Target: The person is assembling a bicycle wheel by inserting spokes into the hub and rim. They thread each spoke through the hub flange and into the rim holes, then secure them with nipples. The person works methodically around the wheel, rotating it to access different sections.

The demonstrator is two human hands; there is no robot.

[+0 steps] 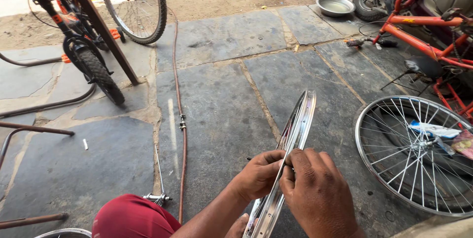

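Both hands grip a bare, shiny metal wheel rim [293, 139] standing on edge at six o'clock, the left hand [258, 174] pinching its left side and the right hand [318, 188] clenched on its right. One spoked wheel [419, 154] lies flat at three o'clock, a thin brown hose [181, 119] runs across the stone floor [221, 95] at nine o'clock, and a metal bowl [335, 5] sits at one o'clock.

Spoked wheel [419, 154] flat on the stone floor [221, 110]; red hose [178, 95] across it; metal bowl [335, 5] beyond; orange bicycle frame [423, 33] alongside.
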